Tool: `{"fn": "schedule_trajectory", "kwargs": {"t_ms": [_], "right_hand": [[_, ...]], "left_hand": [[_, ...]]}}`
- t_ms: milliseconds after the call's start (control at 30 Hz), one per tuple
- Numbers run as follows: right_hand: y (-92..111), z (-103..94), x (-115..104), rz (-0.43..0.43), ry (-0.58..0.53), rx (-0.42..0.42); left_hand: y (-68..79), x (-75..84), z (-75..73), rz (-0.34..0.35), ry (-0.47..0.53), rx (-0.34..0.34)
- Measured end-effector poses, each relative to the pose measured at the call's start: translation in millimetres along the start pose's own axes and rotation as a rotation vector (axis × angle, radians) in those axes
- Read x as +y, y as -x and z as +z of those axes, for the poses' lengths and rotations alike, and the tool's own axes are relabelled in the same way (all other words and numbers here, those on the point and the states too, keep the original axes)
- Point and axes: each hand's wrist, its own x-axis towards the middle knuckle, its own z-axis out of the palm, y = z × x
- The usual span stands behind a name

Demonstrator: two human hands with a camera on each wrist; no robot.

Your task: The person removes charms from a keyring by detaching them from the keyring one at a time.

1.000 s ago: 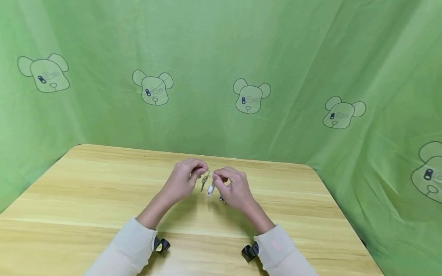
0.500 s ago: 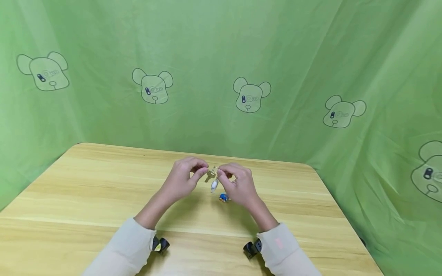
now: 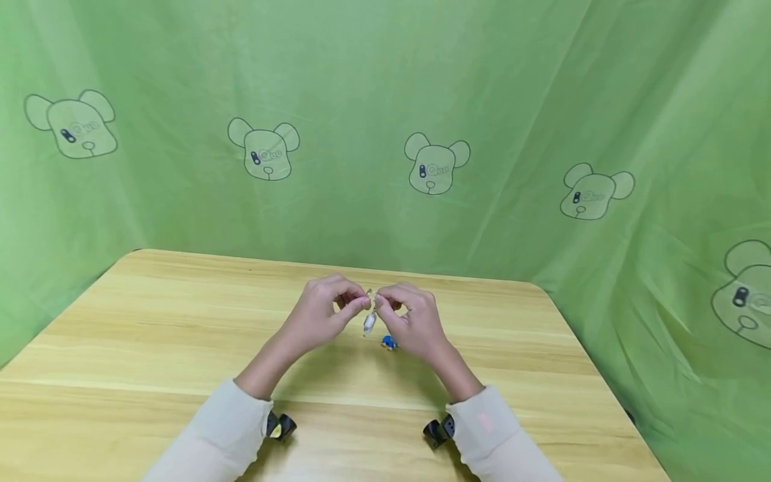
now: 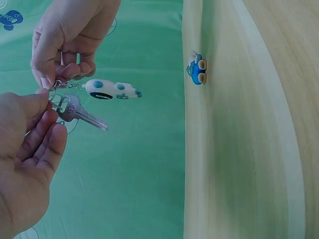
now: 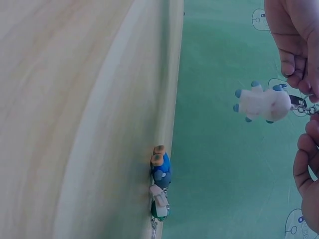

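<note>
My left hand [image 3: 323,313] pinches a thin metal key ring [image 4: 54,103], with a silver key [image 4: 82,112] hanging from it. Close against it, my right hand [image 3: 415,318] holds the metal chain of a keychain between thumb and fingers. From that chain [image 4: 70,85] dangles a small white animal figure [image 3: 369,324] with blue spots and feet, clear of the table. The head view hides the key behind my left fingers. A second small figure [image 3: 389,343], blue with orange feet, lies on the table under my right hand; its own chain [image 5: 154,228] shows in the right wrist view.
The wood-grain table [image 3: 150,348] spreads around both arms, its far edge just beyond the hands. A green curtain [image 3: 349,221] with printed bear heads hangs behind it and along the sides. Black wrist cameras [image 3: 281,426] sit at both cuffs.
The key hung visible between my hands earlier and is now behind my left fingers in the head view. My right hand shifted slightly right, uncovering more of the blue figure. Left fingertips moved slightly right.
</note>
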Motion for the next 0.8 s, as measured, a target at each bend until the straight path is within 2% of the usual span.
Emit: {"fn": "schedule_trajectory", "kwargs": {"t_ms": [200, 500, 633, 800], "right_hand": [[1, -1.4, -1, -0.021, 0.000, -0.002], [-3, -2.2, -1, -0.018, -0.005, -0.019], [-1, -3.5, 1, 0.002, -0.014, -0.011], [-1, -3.4, 2, -0.018, -0.024, 0.010]], "left_hand": [[0.1, -0.6, 1.3, 0.010, -0.006, -0.023], [0.2, 0.9, -9.5, 0.018, 0.033, -0.054], [-0.8, 1.1, -11.0, 0.033, 0.036, -0.051], [-1.6, 0.0, -11.3, 0.038, 0.041, -0.032]]}}
